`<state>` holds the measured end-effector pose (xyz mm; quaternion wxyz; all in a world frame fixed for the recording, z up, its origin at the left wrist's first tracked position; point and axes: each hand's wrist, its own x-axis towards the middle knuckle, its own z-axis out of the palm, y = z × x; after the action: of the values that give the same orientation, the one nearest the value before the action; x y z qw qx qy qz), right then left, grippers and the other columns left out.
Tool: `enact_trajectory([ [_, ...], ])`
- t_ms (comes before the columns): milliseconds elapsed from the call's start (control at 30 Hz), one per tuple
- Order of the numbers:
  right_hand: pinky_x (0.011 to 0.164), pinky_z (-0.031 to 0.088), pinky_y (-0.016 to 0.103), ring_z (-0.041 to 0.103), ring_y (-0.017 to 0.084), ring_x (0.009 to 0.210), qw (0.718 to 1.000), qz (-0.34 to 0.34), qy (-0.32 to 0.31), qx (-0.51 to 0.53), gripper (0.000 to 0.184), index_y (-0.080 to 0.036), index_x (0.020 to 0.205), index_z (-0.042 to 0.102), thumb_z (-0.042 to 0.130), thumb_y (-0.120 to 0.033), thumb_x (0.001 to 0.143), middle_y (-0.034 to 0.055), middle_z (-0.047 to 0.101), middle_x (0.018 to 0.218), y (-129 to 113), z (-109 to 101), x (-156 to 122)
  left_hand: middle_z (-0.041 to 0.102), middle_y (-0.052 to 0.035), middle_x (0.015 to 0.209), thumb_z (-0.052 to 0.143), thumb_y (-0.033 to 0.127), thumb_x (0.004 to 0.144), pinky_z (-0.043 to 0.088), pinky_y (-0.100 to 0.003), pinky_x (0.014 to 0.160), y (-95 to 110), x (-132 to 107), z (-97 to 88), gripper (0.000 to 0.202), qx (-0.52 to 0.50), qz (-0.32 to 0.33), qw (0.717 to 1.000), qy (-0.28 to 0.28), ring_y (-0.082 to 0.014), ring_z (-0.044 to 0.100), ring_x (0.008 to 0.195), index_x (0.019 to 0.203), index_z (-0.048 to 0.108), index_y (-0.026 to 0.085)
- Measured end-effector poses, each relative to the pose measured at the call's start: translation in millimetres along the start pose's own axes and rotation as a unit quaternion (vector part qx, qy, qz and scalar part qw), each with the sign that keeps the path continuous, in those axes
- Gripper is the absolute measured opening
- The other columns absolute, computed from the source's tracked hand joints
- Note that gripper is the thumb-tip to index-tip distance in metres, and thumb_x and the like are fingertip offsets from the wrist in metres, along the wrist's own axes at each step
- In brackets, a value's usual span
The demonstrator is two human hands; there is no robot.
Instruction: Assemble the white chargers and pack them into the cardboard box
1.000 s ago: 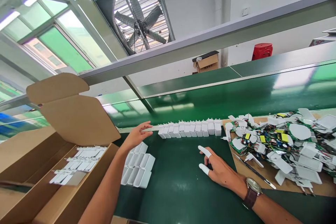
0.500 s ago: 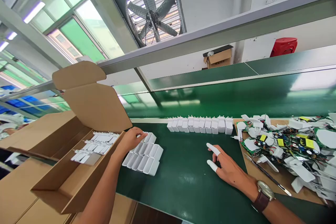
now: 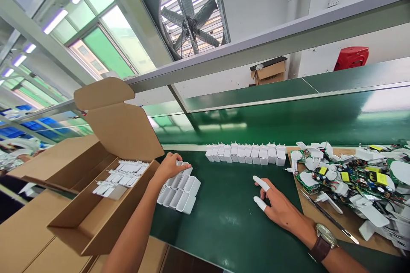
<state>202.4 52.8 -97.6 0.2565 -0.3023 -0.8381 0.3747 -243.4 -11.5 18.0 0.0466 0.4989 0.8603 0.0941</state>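
My left hand point(image 3: 171, 167) is at the far end of a cluster of white plastic cases point(image 3: 181, 190), open-topped and packed side by side. Its fingers are bent round the rearmost white case point(image 3: 186, 170), partly covering it; the thumb's contact is hidden. Over the green bench, my right hand point(image 3: 277, 204) hovers empty, fingers apart, with white finger cots on the thumb and index finger. Beyond it stands a row of white cases with pins on top point(image 3: 245, 153).
An open cardboard box point(image 3: 73, 217) on the left holds several white cases point(image 3: 123, 177). At right, circuit boards with white parts point(image 3: 349, 175) are heaped on brown cardboard, beside a slim metal-tipped tool point(image 3: 329, 216). A raised green ledge point(image 3: 272, 119) runs behind the bench point(image 3: 224, 239).
My left hand has moved slightly right, its fingers reaching farther over the rearmost case. My right hand keeps nearly the same pose. The whole view has shifted a little.
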Motion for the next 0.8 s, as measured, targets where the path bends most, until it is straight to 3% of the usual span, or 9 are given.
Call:
enact_trajectory([
  [167,0.075,0.056,0.036,0.062,0.019,0.081,1.0,0.009,-0.002,-0.004,0.057,-0.026,0.157,0.034,0.047,-0.034,0.102,0.0039,0.059,0.098,-2,-1,1,0.061,-0.009,0.102,0.079,0.06,0.06,0.054,-0.038,0.084,8,1,9.6,0.054,-0.017,0.004,1.0,0.015,-0.031,0.064,0.097,0.093,0.067,0.019],
  [300,0.073,0.056,0.037,0.06,0.018,0.075,1.0,0.011,-0.008,-0.008,0.058,-0.026,0.158,0.031,0.046,-0.034,0.103,0.0046,0.059,0.101,-4,-2,1,0.059,-0.0112,0.109,0.072,0.045,0.072,0.053,-0.043,0.09,30,-6,4.6,0.037,-0.041,0.014,0.997,0.071,-0.0331,0.061,0.109,0.097,0.063,0.02],
  [400,0.072,0.056,0.036,0.06,0.018,0.075,1.0,0.009,0.001,-0.003,0.057,-0.028,0.158,0.032,0.046,-0.033,0.102,0.0046,0.06,0.101,-3,-1,1,0.058,-0.0103,0.115,0.064,0.044,0.082,0.054,-0.042,0.091,57,-32,-6.2,0.032,-0.063,0.037,0.991,0.113,-0.0309,0.059,0.113,0.105,0.06,0.023],
  [500,0.07,0.056,0.036,0.061,0.018,0.075,1.0,0.012,-0.003,-0.004,0.058,-0.029,0.158,0.032,0.046,-0.034,0.102,0.0049,0.06,0.103,0,0,1,0.058,-0.0077,0.116,0.064,0.042,0.085,0.055,-0.039,0.089,88,-71,-6.4,0.03,-0.091,0.112,0.981,0.13,-0.0272,0.062,0.106,0.109,0.059,0.025],
  [567,0.07,0.056,0.036,0.06,0.018,0.075,1.0,0.011,-0.011,-0.008,0.057,-0.028,0.158,0.031,0.046,-0.036,0.103,0.0056,0.06,0.104,3,1,1,0.059,-0.0067,0.113,0.066,0.034,0.083,0.056,-0.037,0.081,105,-95,4.0,0.028,-0.1,0.176,0.974,0.107,-0.026,0.064,0.1,0.108,0.06,0.027],
  [633,0.069,0.055,0.035,0.059,0.018,0.075,1.0,0.013,-0.019,-0.012,0.056,-0.028,0.157,0.031,0.044,-0.037,0.103,0.0052,0.059,0.103,3,0,1,0.062,-0.0062,0.109,0.068,0.028,0.08,0.054,-0.034,0.068,117,-110,20.3,0.026,-0.088,0.199,0.973,0.072,-0.0263,0.066,0.096,0.104,0.059,0.027],
  [800,0.072,0.054,0.035,0.057,0.018,0.078,1.0,0.008,-0.021,-0.01,0.053,-0.029,0.155,0.03,0.042,-0.036,0.104,0.0043,0.056,0.103,2,-1,2,0.064,-0.007,0.102,0.068,0.024,0.078,0.044,-0.03,0.054,120,-111,54.7,0.022,-0.008,0.154,0.985,0.074,-0.0274,0.064,0.095,0.097,0.057,0.024],
])
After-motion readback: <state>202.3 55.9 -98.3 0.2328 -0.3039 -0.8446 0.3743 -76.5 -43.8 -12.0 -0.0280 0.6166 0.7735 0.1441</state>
